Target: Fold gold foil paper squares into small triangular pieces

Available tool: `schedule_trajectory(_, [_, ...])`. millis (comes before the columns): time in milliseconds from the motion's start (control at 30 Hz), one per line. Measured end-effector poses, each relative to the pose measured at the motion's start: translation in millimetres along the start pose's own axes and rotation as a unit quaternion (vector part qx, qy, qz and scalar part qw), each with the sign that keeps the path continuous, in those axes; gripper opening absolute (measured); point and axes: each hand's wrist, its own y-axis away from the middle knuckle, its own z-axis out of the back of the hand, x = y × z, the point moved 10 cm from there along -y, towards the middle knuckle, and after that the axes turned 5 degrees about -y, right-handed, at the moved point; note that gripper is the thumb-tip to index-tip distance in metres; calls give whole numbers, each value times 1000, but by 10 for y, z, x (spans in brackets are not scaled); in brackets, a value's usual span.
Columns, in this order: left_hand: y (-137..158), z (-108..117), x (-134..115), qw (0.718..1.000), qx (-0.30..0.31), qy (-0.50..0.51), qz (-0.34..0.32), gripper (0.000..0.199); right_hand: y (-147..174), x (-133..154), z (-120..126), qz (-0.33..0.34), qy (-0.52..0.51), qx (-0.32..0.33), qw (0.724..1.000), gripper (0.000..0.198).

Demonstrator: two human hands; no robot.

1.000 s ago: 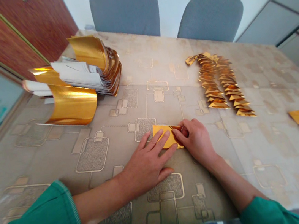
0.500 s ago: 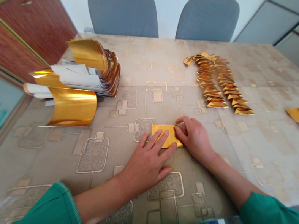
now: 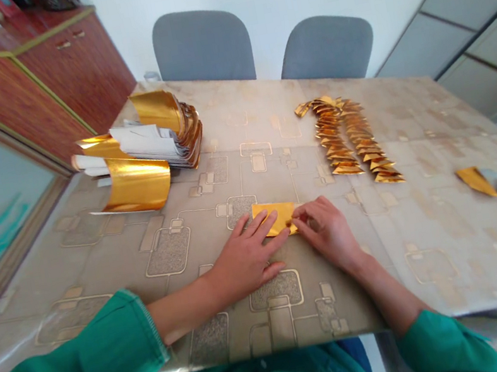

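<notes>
A small folded piece of gold paper [image 3: 284,209] lies flat on the patterned tablecloth in front of me. My left hand [image 3: 246,264] rests on its left part, fingers spread and pressing it down. At its right end, my right hand [image 3: 328,231] has thumb and forefinger closed on the edge near the lower right corner. Exactly how that corner is bent is hidden by the fingers. Beyond my right hand stand two rows of folded gold paper pieces [image 3: 334,144], packed close together.
A stack of gold paper sheets [image 3: 189,135] with white undersides stands at the back left, with a curled gold sheet [image 3: 139,183] before it. Another gold paper piece [image 3: 477,181] lies far right. Two grey chairs [image 3: 202,46] stand behind the table [image 3: 437,217].
My right fingers have moved slightly down along the paper's right edge, closer to the lower corner. My left hand stays flat on the paper. The camera view has tilted upward.
</notes>
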Motion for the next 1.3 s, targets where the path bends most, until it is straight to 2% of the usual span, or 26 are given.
schedule_trajectory(200, [0,-38,8,1000,19,-9,-3,62,159,59,-134,-8,120,19,993,13])
schedule_trajectory(367, [40,-32,29,999,22,2,-41,68,144,77,-149,-1,177,15,984,13])
schedule_trajectory(533, [53,9,74,996,33,-5,-82,69,152,79,-139,-13,187,9,982,11])
schedule_trajectory(700, [149,37,195,993,44,-20,-107,59,150,65,-136,-28,177,4,984,11])
schedule_trajectory(933, [380,115,371,997,23,-21,-76,56,133,48,-126,-34,166,12,985,10])
schedule_trajectory(1000, [382,108,367,997,25,-5,-70,54,130,131,-135,-12,182,11,983,9])
schedule_trajectory(1167, [329,91,373,998,33,22,-53,51,201,549,-348,129,208,69,967,13])
schedule_trajectory(1300, [330,105,382,998,27,24,-47,49,318,533,-306,128,218,81,964,16])
